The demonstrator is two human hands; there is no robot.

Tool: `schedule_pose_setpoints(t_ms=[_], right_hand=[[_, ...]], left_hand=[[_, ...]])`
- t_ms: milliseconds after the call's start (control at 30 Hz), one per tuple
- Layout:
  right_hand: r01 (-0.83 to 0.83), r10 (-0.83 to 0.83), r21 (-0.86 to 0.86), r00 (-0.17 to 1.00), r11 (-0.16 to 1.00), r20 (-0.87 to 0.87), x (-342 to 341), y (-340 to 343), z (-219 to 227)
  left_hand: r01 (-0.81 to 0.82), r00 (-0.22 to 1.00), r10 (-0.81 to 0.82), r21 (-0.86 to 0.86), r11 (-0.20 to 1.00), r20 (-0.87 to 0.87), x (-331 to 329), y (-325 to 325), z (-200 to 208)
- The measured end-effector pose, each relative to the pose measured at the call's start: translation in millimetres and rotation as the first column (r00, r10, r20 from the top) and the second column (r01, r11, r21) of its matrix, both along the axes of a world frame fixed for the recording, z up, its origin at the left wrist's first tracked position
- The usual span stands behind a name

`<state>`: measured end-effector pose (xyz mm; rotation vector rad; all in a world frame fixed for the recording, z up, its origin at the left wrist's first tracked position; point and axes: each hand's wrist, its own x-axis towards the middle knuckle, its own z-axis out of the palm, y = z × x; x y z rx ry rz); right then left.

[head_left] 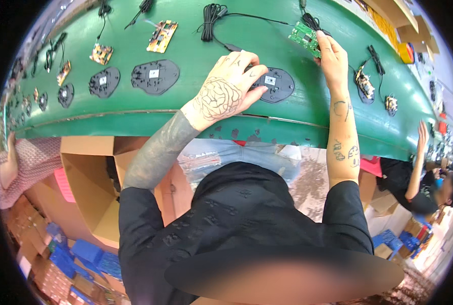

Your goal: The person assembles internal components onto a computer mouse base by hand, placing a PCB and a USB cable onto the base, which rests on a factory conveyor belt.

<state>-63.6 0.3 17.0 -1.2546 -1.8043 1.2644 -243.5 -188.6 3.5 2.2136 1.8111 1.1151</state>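
On the green work surface in front of me, my left hand (231, 84) curls its fingers over the left edge of a black plastic base plate (283, 90), which has a pale square label. Its fingertips are partly hidden, and the thumb lies along the plate. Farther right, my right hand (333, 57) pinches the right end of a green circuit board (303, 36), raised and tilted above the surface. A bundled black cable (212, 21) lies beyond my left hand. One strand runs toward the board, and another reaches down near my left knuckles.
More black base plates (155, 77) and circuit boards (162, 36) with cables line the green table (196, 66) leftward. Another plate with a board (364, 85) sits to the right. An open cardboard box (87, 178) stands below the left edge. Co-workers' arms (418, 157) show at both sides.
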Motion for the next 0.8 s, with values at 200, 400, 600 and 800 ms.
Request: schedule_pose_setpoints(t_ms=[200, 400, 600, 800], right_hand=[[-0.221, 0.183, -0.173, 0.96, 0.96, -0.212, 3.4, -7.0, 0.9], [-0.327, 0.292, -0.069, 0.907, 0.943, -0.304, 10.4, -9.0, -4.5], [-0.447, 0.37, -0.149, 0.853, 0.882, -0.367, 1.1, -21.7, 22.4], [-0.681, 0.385, -0.271, 0.647, 0.681, -0.658, 30.2, -19.6, 23.1]], left_hand=[[-0.011, 0.999, 0.007, -0.125, 0.992, -0.037, 10.4, 15.4, -0.8], [-0.004, 1.0, 0.005, -0.231, 0.973, 0.002, 10.0, 21.1, 6.8], [-0.144, 0.982, 0.143, 0.0, 0.99, 0.126, 0.1, 29.2, 28.6], [0.2, 0.978, -0.199, -0.013, 0.98, 0.07, -3.4, 62.6, 37.5]])
